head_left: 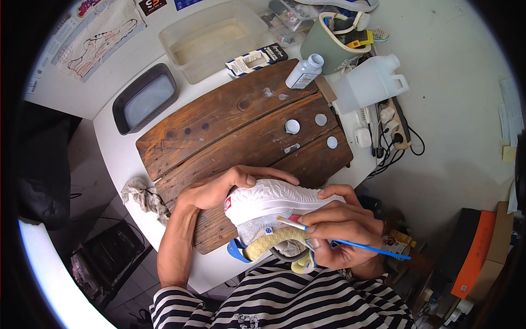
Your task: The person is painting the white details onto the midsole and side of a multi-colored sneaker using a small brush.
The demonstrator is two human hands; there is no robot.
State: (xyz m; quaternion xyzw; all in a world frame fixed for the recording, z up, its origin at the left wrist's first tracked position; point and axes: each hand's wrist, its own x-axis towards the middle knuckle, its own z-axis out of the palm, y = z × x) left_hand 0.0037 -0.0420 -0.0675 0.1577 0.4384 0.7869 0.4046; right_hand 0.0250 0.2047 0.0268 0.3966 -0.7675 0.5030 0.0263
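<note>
A sneaker [274, 198] with a white textured sole and a grey knit upper is tilted on its side at the near edge of the wooden board, sole facing away from me. My left hand [222, 186] grips it from the far left, thumb and fingers along the sole. In my right hand [350, 233] is a paintbrush [375, 250] with a blue handle, held between thumb and fingers. Its pale bristles are beside the upper, just below the sole edge; contact cannot be made out. Fingers of my right hand also rest against the shoe's right end.
On the wooden board [219, 120] stand an open white bottle [304, 72], a small cap [292, 126] and two pale discs. Behind are a dark tray [145, 98], a clear tub [213, 38], a green bucket [329, 46] and a translucent jug [364, 82]. A crumpled rag [145, 200] lies left.
</note>
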